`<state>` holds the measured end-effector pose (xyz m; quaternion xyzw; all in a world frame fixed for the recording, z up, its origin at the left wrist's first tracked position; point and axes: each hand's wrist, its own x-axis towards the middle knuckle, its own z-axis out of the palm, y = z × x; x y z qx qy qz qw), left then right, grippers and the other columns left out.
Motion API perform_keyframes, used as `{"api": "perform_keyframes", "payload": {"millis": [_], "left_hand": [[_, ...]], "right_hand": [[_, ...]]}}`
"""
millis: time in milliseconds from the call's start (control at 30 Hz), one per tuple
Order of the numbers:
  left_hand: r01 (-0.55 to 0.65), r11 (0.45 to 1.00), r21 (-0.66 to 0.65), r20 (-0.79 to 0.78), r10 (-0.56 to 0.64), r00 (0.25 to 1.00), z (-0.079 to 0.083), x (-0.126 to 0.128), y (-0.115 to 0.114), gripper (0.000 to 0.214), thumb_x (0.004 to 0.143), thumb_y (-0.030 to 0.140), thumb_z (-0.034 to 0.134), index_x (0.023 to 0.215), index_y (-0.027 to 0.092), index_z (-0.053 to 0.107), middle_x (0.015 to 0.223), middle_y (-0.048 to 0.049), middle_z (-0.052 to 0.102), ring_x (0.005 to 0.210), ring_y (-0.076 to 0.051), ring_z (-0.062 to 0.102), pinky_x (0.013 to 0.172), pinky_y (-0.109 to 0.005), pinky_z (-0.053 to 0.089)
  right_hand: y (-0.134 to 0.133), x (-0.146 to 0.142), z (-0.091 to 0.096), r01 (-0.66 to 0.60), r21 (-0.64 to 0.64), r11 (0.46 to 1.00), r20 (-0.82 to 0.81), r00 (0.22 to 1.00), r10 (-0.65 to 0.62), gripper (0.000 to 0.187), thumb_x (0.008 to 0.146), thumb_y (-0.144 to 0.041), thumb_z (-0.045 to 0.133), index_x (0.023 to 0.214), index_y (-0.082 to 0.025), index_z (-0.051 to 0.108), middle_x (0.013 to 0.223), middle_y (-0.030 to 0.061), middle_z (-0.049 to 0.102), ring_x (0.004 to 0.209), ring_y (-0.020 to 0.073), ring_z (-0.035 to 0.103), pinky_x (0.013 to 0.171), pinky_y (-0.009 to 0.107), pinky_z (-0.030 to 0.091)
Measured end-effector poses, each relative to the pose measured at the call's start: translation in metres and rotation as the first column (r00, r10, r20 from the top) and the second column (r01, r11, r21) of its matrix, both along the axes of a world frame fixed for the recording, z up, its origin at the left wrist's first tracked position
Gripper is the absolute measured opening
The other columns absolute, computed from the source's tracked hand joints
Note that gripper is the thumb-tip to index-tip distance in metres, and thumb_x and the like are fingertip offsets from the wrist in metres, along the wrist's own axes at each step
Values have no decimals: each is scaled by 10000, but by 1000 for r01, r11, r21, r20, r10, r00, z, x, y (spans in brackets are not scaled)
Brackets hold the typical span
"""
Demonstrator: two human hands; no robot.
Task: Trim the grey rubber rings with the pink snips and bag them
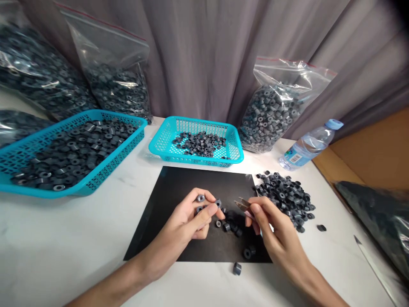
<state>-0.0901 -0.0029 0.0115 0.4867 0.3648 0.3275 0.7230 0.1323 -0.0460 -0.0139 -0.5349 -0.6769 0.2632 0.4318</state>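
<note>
My left hand (188, 224) is closed over the black mat, pinching a small grey plastic ring (218, 203) between thumb and fingertips. Another ring (200, 198) is tucked between its fingers, and one more shows partly below that. To the right, my right hand (271, 219) grips a pair of metal tweezers (243, 205), their two tips apart and pointing left towards the pinched ring without touching it. Several loose rings (226, 227) lie on the black mat (198, 251) between and below my hands. A single ring (237, 268) sits just off its front edge.
A heap of rings (284, 194) lies right of the mat. Behind stands a blue basket (161, 143) part-filled with rings; a fuller basket (111, 168) is at left. Bags of rings (271, 115) and a water bottle (306, 147) stand along the back. A cardboard box (377, 145) borders the right.
</note>
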Motion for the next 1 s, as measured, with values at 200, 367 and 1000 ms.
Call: {"api": "perform_keyframes", "payload": {"millis": [200,367,1000], "left_hand": [[14,998,66,-23,-13,1000,-4,1,1,249,1022,432,548,1169,231,564,897,19,595,545,-44,284,507,-283,163],[3,996,88,-44,0,999,-2,1,-1,271,1016,446,551,1154,224,620,897,7,606,552,-52,293,508,-282,175],[-128,992,-15,-31,128,991,10,3,-5,264,936,398,698,1061,171,747,843,-32,671,541,-49,299,505,-279,172]], "right_hand": [[3,-6,-1,-2,-94,996,-24,1000,0,258,1068,-350,445,994,-204,644,676,-33,557,570,106,524,522,212,391],[3,-6,2,-68,-22,997,67,995,69,209,1018,-359,560,1113,-196,652,762,-7,633,638,127,581,571,214,458],[1,-16,-1,-124,399,908,486,869,-95,527,1086,-219,409,1597,-138,305,750,7,566,568,116,551,496,226,399]]}}
